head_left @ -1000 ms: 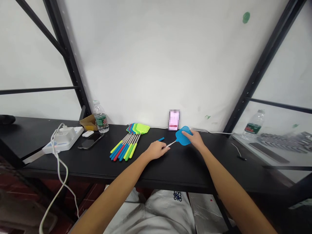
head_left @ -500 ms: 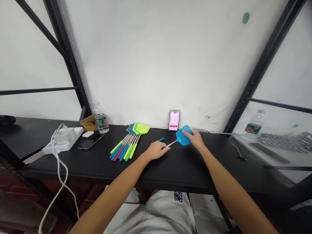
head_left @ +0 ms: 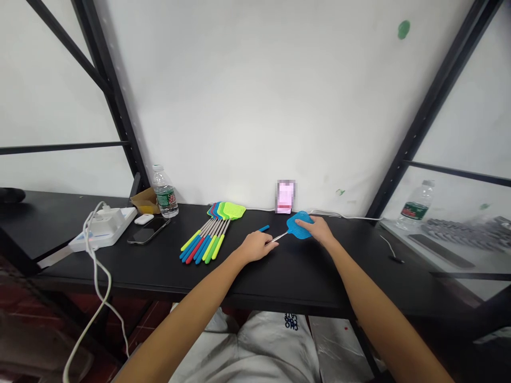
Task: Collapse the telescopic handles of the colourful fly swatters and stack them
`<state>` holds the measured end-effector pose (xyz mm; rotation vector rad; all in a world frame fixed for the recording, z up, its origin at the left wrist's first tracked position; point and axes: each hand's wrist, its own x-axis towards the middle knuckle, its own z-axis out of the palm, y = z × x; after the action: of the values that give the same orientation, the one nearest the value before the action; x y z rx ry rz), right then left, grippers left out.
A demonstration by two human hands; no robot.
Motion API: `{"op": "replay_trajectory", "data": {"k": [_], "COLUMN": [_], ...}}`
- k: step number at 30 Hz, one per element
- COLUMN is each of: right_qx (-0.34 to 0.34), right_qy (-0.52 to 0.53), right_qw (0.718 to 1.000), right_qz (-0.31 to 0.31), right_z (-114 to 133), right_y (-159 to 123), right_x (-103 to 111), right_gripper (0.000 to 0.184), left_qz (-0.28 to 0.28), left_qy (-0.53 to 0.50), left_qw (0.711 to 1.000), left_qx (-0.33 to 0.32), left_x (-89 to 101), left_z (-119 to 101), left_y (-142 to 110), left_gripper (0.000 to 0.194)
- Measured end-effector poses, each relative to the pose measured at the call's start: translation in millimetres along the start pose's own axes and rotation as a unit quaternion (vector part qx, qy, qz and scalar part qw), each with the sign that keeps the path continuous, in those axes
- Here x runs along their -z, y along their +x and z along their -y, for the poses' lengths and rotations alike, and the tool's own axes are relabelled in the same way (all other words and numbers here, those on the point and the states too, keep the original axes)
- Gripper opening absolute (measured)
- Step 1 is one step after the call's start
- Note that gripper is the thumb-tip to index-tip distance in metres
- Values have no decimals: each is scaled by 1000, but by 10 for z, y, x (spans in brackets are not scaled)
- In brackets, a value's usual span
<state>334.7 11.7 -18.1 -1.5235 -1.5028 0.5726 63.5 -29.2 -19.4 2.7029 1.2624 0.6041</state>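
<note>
Black worktop (head_left: 311, 279) is stretching beneath a blue swatter (head_left: 293, 230) that is spanning from the left hand (head_left: 255, 246), gripping its thin metal shaft (head_left: 280, 236), to the right hand (head_left: 321, 231), pinching its mesh head (head_left: 301, 232). It is probably feeling light, head flexible, smooth shaft slippery, the shaft offering the firmer hold; more swatters (head_left: 203, 248) are fanning out left of the left hand

A black desk (head_left: 311, 279) stands against a white wall (head_left: 247, 106) above a red floor (head_left: 139, 331).
</note>
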Motion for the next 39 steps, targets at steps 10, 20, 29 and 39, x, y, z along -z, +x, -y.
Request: {"op": "replay_trajectory", "data": {"k": [10, 20, 29, 39], "right_qx": [28, 40, 26, 81], "right_qy": [34, 101, -7, -33], "right_qw": [999, 994, 1000, 996], "right_qz": [2, 1, 6, 9], "right_z": [14, 59, 81, 220], "right_y": [-20, -61, -74, -147], "right_x": [-11, -27, -4, -93], "right_gripper": [51, 51, 49, 43], "left_qz": [-4, -4, 4, 12], "left_qy": [-15, -35, -1, 9], "left_qw": [1000, 999, 1000, 1000], "left_qx": [1, 5, 23, 10], "left_x": [4, 26, 18, 68], "left_z": [3, -11, -22, -171], "left_y": [2, -10, -18, 58], "left_gripper": [43, 46, 39, 31]}}
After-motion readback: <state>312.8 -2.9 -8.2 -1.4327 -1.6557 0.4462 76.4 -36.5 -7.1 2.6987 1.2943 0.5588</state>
